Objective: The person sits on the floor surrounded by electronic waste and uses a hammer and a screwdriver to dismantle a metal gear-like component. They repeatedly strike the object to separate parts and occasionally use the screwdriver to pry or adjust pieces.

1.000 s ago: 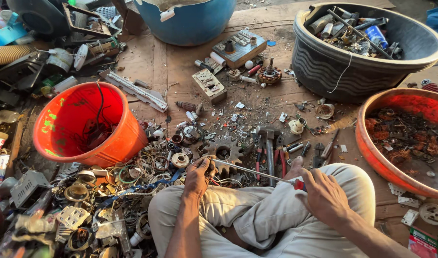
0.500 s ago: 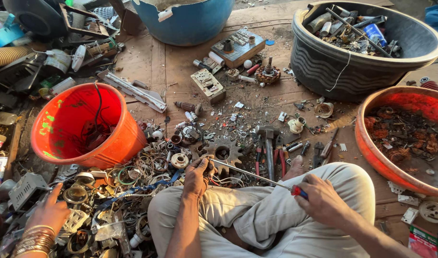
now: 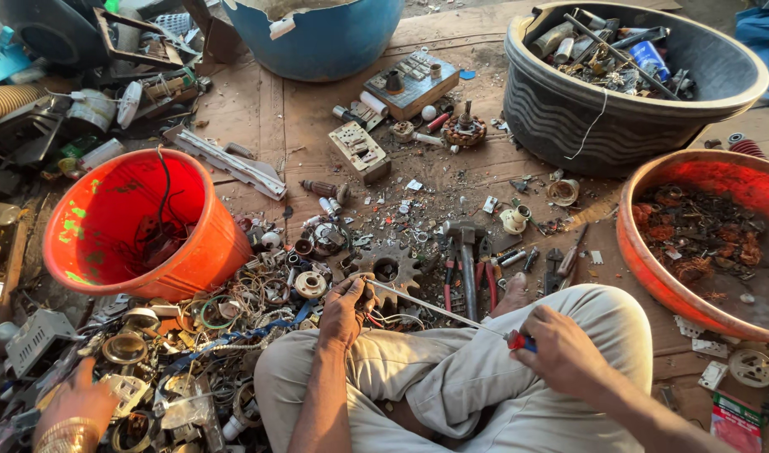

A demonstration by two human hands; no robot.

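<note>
Tubs are ringing us: black tub [image 3: 636, 109], orange bucket [image 3: 141, 226]. We are gripping a long screwdriver [image 3: 439, 310] over our lap, right hand [image 3: 560, 352] wrapping its handle, left hand [image 3: 346, 306] pinching a small part at its tip beside the gear [image 3: 388, 268].

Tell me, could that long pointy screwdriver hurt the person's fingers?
Possibly. The long thin metal screwdriver, gripped by the right hand, points at a small part pinched in the left hand; a slip could jab those fingers. Another person's bangled hand rummages in the sharp-looking metal scrap pile and might get cut.
</note>
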